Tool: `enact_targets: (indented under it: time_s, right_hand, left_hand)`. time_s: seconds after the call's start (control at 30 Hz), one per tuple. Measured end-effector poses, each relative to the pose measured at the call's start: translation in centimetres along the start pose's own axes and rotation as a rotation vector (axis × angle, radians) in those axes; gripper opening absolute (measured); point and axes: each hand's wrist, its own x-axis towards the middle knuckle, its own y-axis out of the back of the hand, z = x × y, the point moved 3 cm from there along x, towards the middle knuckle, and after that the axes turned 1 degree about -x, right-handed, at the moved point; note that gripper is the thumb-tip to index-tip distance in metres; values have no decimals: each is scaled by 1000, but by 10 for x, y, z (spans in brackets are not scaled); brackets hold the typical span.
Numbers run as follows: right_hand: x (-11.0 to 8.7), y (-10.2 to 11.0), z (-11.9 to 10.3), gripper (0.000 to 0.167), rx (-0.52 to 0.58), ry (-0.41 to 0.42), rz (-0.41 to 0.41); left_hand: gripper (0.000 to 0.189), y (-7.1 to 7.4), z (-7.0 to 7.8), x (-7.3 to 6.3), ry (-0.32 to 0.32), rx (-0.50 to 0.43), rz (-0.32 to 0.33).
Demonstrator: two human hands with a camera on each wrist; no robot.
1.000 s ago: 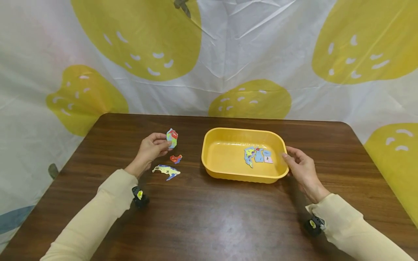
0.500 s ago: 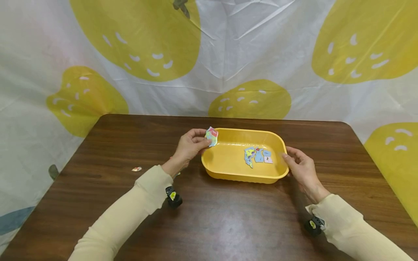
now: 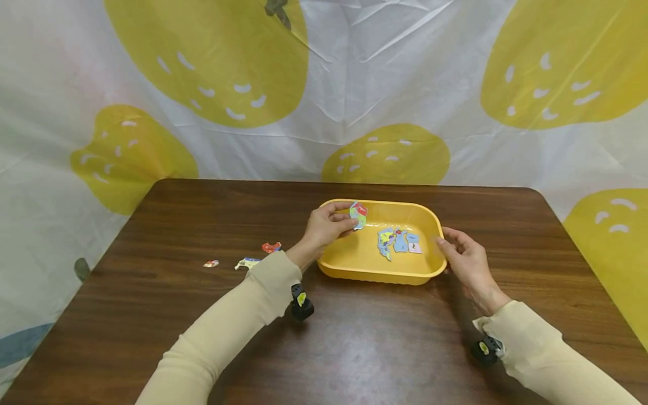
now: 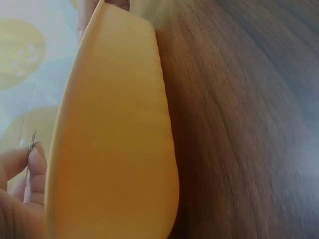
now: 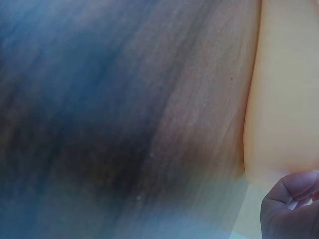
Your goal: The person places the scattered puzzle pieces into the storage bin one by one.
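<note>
My left hand (image 3: 324, 228) pinches a flat, irregular puzzle piece (image 3: 358, 215), blue, green and red, upright above the left part of a yellow plastic basin (image 3: 379, 277). From the left wrist, that piece (image 4: 33, 138) shows only as a thin edge between thumb and fingers. At the basin's right end my right hand (image 3: 469, 263) grips the rim, thumb on top; the right wrist view shows part of this hand (image 5: 289, 211) against the wall. Several map-like puzzle pieces (image 3: 387, 241) lie flat inside, right of centre, including a pink-and-blue one (image 3: 415, 247).
On the brown wooden table (image 3: 374, 337), left of the basin, lie a red piece (image 3: 271, 247), a yellow-and-blue piece (image 3: 245, 262) partly behind the left sleeve, and a small red-and-white piece (image 3: 210, 263). A lemon-patterned cloth (image 3: 344, 84) hangs behind.
My left hand has carried the puzzle piece rightward from above the table to over the basin. My right hand and the basin have stayed in place.
</note>
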Motion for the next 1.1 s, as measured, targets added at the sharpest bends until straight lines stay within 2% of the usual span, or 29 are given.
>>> enact_targets:
  time_s: [0.2, 0.57, 0.83, 1.1]
  right_hand:
    - [0, -1, 0, 48, -10, -9, -5]
    - [-1, -2, -1, 50, -9, -18, -13]
    - [0, -5, -2, 50, 8, -21, -10]
    - [0, -6, -2, 49, 17, -23, -14]
  left_hand:
    - [40, -10, -9, 8, 55, 6, 7]
    - [45, -19, -22, 13, 147, 98, -3]
    - [49, -21, -27, 16, 169, 135, -1]
    - [53, -21, -29, 16, 170, 236, -26]
